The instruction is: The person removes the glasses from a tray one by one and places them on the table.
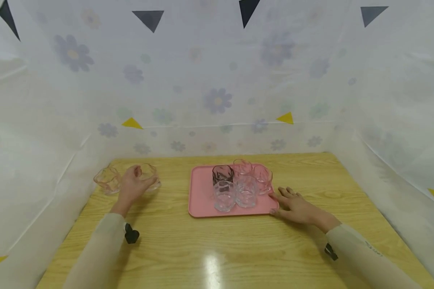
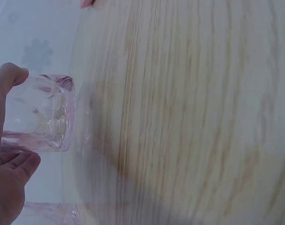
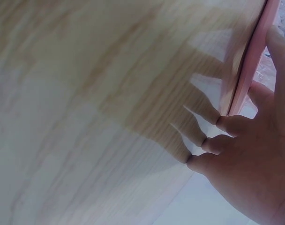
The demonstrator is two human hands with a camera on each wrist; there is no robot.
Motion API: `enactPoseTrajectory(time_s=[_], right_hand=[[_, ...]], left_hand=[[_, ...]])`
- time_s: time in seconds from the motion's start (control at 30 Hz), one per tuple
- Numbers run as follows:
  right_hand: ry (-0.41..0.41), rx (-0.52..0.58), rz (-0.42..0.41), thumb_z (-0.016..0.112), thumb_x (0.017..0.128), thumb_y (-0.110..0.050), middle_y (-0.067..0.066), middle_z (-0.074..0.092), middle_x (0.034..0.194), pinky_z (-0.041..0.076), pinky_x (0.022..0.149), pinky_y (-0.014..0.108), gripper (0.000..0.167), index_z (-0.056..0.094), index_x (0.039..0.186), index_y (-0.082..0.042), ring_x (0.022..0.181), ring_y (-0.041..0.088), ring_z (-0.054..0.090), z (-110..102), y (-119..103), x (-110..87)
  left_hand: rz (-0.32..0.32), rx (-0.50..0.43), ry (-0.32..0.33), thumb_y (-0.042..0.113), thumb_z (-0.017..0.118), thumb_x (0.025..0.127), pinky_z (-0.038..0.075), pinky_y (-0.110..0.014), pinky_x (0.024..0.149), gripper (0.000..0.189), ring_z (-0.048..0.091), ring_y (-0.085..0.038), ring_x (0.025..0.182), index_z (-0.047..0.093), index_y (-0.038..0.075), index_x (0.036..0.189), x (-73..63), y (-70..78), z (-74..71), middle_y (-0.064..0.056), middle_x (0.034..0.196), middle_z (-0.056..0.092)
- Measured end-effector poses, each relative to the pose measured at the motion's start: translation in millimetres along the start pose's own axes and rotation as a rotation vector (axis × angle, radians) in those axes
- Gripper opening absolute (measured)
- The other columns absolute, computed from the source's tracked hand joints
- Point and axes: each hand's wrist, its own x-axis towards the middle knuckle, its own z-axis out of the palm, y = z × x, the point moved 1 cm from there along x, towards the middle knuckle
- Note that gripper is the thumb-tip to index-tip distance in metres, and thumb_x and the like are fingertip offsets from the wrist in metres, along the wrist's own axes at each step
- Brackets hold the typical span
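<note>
At the left of the table my left hand holds a clear pink-tinted glass, thumb on one side and fingers on the other. In the left wrist view this glass shows faceted sides and a thick base. A second pinkish glass stands just left of that hand. My right hand lies spread at the right edge of the pink tray, its thumb and index finger at the rim. In the right wrist view the other fingertips rest on the wood.
On the tray stand a dark grey glass, two clear glasses, one of them in front, and two pinkish glasses, one at the right. White flower-patterned sheeting encloses the wooden table at back and sides.
</note>
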Motion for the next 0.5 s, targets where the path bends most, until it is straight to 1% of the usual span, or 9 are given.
enactPoseTrajectory(time_s=[0.03,0.07,0.13,0.23,0.3,0.33,0.5], right_hand=[[0.001,-0.003,-0.001,0.056,0.104,-0.060,0.033,0.026,0.169,0.015,0.119,0.082,0.077,0.039,0.164,-0.016,0.156,0.060,0.016,0,0,0.1],[0.001,-0.006,0.000,0.056,0.104,-0.060,0.033,0.026,0.169,0.016,0.119,0.082,0.077,0.040,0.164,-0.016,0.156,0.060,0.016,0,0,0.2],[0.002,-0.005,0.001,0.057,0.104,-0.060,0.033,0.026,0.168,0.015,0.119,0.082,0.077,0.040,0.164,-0.015,0.156,0.061,0.016,0,1,0.1],[0.001,-0.007,0.001,0.057,0.104,-0.059,0.034,0.026,0.168,0.015,0.119,0.082,0.077,0.040,0.164,-0.015,0.155,0.061,0.016,0,0,-0.6],[0.000,-0.004,-0.001,0.057,0.104,-0.059,0.034,0.026,0.168,0.015,0.119,0.082,0.076,0.040,0.164,-0.014,0.155,0.061,0.016,-1,-1,-1.4],[0.000,-0.002,-0.002,0.057,0.104,-0.058,0.034,0.025,0.168,0.015,0.119,0.082,0.076,0.040,0.164,-0.014,0.155,0.061,0.016,-1,-2,-1.8],[-0.001,0.002,-0.003,0.057,0.104,-0.058,0.034,0.025,0.168,0.015,0.119,0.082,0.076,0.040,0.164,-0.013,0.155,0.061,0.015,-2,-3,-1.8]], left_hand=[[0.014,0.011,0.023,0.033,0.085,0.090,0.028,-0.031,0.052,0.055,0.027,-0.015,0.050,0.042,0.001,0.081,0.3,-1.7,-1.9,-0.005,0.063,0.034],[0.019,0.009,0.035,0.031,0.086,0.090,0.026,-0.029,0.051,0.055,0.025,-0.013,0.049,0.040,0.003,0.079,0.2,-3.0,-4.2,-0.002,0.061,0.031],[0.020,0.027,0.056,0.031,0.086,0.089,0.025,-0.029,0.051,0.053,0.023,-0.011,0.048,0.042,0.003,0.080,-0.4,-5.4,-8.0,0.001,0.060,0.029],[0.010,0.054,0.083,0.031,0.087,0.088,0.026,-0.030,0.053,0.055,0.023,-0.013,0.049,0.040,0.006,0.078,-2.0,-8.8,-13.0,0.001,0.060,0.027],[-0.004,0.057,0.088,0.030,0.086,0.089,0.027,-0.030,0.053,0.054,0.025,-0.013,0.048,0.039,0.007,0.078,-3.5,-11.5,-15.3,0.001,0.061,0.027],[-0.002,0.066,0.094,0.030,0.086,0.089,0.026,-0.030,0.051,0.057,0.024,-0.014,0.048,0.034,0.009,0.076,-4.0,-12.8,-16.4,0.001,0.060,0.026],[-0.006,0.124,0.113,0.031,0.086,0.088,0.024,-0.031,0.049,0.056,0.026,-0.016,0.047,0.036,0.008,0.076,-6.7,-19.5,-20.3,0.000,0.058,0.028]])
